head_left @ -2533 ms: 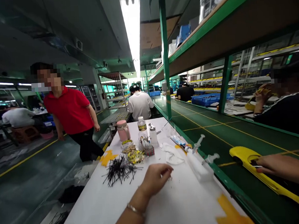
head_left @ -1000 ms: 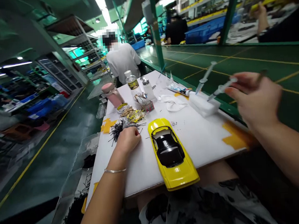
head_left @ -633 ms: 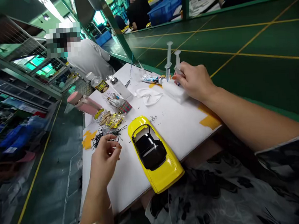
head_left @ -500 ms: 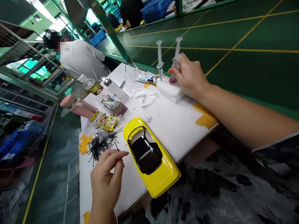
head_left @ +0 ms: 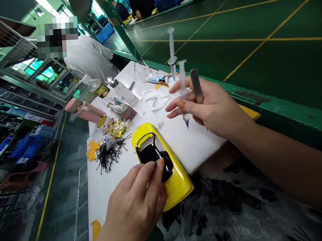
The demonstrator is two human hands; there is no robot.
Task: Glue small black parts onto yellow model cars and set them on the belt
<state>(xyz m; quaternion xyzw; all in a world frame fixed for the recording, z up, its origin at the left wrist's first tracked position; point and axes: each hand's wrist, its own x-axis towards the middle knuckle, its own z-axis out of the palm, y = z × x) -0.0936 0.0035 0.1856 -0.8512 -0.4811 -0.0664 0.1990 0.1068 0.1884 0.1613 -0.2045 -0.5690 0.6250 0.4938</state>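
A yellow toy car body with a glossy black middle lies on the white table top, near its front edge. Over the car, my left hand is closed in a pinch; whatever sits between the fingertips is too small to name. My right hand holds a syringe with its tip down, together with metal tweezers. Another syringe stands upright behind, near a tube. Thin black sticks are heaped left of the car, and tiny black bits lie just beyond it.
Along the left side stand a pink flask, a clear bottle and a white dispenser bottle. A white cloth lies at the table's middle back. A person in a white shirt sits beyond the table.
My left hand has moved right, over the car, and its fingers have pinched together. The syringe in my right hand has come up and away from the white pad, and the tweezers now show.
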